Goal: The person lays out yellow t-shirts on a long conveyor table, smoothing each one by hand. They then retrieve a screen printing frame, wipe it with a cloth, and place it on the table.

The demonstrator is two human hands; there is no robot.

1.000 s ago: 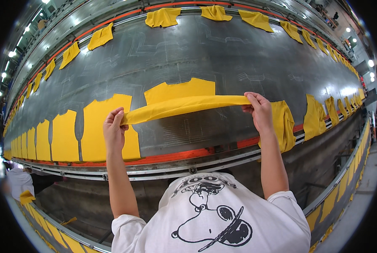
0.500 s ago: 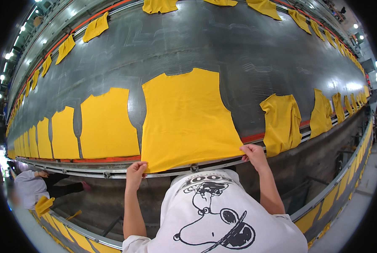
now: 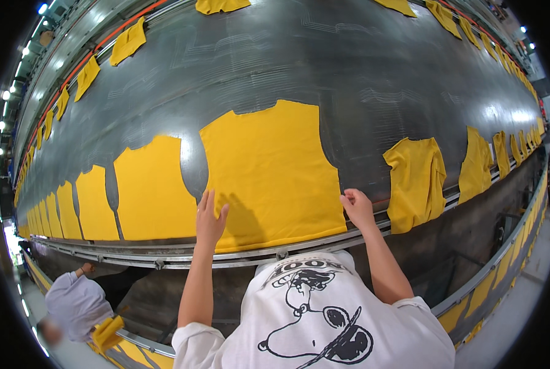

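A yellow shirt-shaped fabric panel point(image 3: 272, 166) lies nearly flat on the dark table in front of me, its neckline away from me and its hem along the near edge. My left hand point(image 3: 210, 220) is at the panel's left side, fingers stretched and thumb apart, holding nothing. Beside the lower right side is my right hand point(image 3: 357, 209), its fingers loosely bent and apart, with no cloth visibly gripped. Whether either hand touches the cloth is hard to tell.
Flat yellow panels point(image 3: 149, 187) line the table's left. A rumpled yellow piece point(image 3: 415, 184) hangs over the near metal rail point(image 3: 183, 261) at right, several more beyond it. Others drape the far edge. A person point(image 3: 81, 304) bends at lower left, beside another table bearing yellow panels.
Both hands have let go of the hem corners and moved up along the panel's sides. The hem now lies flatter. The person at lower left has come nearer.
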